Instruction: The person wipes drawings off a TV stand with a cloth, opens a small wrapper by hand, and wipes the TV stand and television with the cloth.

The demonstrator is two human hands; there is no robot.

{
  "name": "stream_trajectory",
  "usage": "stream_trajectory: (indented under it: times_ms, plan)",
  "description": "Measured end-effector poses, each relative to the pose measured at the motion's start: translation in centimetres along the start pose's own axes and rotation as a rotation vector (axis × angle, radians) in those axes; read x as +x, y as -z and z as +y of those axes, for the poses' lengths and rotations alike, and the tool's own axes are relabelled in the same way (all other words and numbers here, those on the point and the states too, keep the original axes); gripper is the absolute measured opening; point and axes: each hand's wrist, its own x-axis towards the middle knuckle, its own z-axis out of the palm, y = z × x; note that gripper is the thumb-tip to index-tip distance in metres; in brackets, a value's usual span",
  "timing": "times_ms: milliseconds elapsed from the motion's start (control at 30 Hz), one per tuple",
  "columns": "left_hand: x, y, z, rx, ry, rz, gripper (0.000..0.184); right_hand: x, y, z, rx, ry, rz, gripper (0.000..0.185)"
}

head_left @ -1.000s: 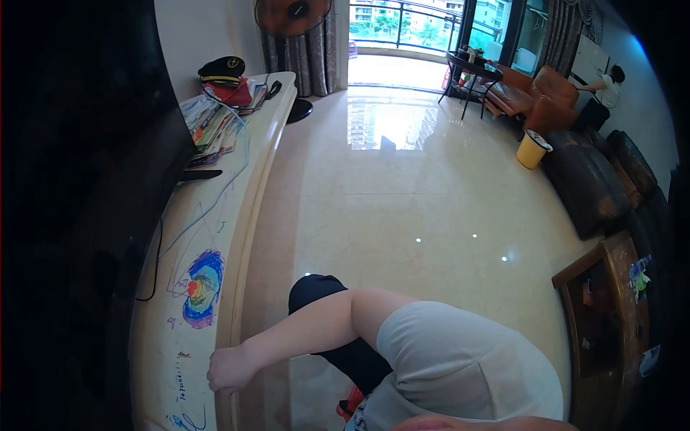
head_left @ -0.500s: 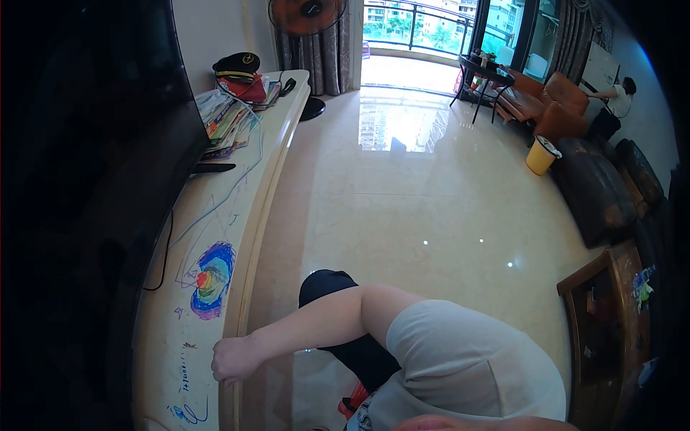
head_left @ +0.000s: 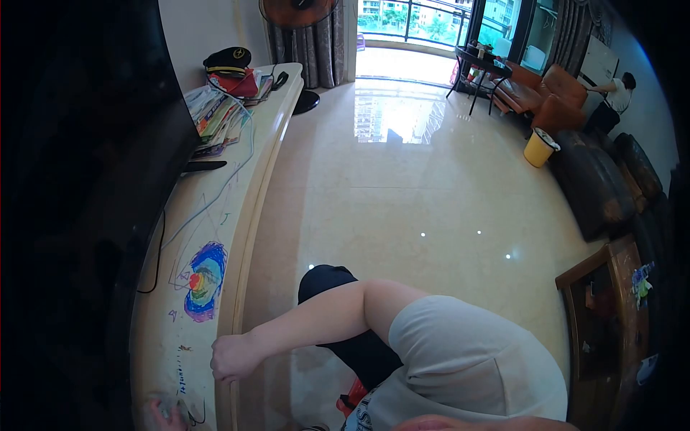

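Observation:
My right hand [head_left: 233, 358] is closed in a fist on the front edge of the long cream cabinet [head_left: 248, 215], with nothing showing in its fingers. At the bottom left, my left hand [head_left: 169, 415] is partly in view over the cabinet top, blurred, its fingers bent around something pale and small that I cannot make out. Blue pen marks [head_left: 182, 373] lie beside it. Farther up the surface is a coloured drawing [head_left: 205, 281] in blue, purple, green and red.
A large black screen [head_left: 86, 179] stands along the left. Papers [head_left: 219, 122], a cable and a black cap [head_left: 228, 60] lie at the cabinet's far end. At the right are a wooden cabinet [head_left: 611, 309], dark sofa [head_left: 593, 179], yellow bin [head_left: 537, 149] and another person [head_left: 611, 100].
My left hand has come into view at the bottom left. The right fist stays on the cabinet edge, while the view has shifted slightly.

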Motion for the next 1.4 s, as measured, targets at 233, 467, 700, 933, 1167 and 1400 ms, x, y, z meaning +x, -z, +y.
stream_trajectory:
  times_ms: [233,467,700,933,1167,1400]
  plan:
    - [-4.1,5.0,5.3,-0.092,0.091,-0.018,0.071,0.0,-0.1,0.1,-0.004,-0.006,-0.014,0.023]
    - [-2.6,0.6,-1.9,0.078,0.201,-0.246,0.071,0.1,0.1,-0.1,-0.015,-0.021,-0.082,0.025]
    - [-1.6,-3.8,-5.3,0.081,0.149,-0.148,0.064,0.4,-0.7,0.0,-0.015,-0.015,-0.120,0.026]
    - [-0.6,-4.6,-1.8,0.021,0.037,-0.043,0.062,0.1,-0.2,0.2,-0.034,-0.022,-0.105,0.026]
    - [1.0,-4.3,0.3,-0.021,-0.007,-0.012,0.060,0.0,0.2,0.4,-0.035,-0.034,-0.084,0.022]
    - [2.4,-3.5,1.2,-0.025,-0.034,-0.009,0.058,-0.7,0.8,0.9,-0.027,-0.045,-0.035,0.021]
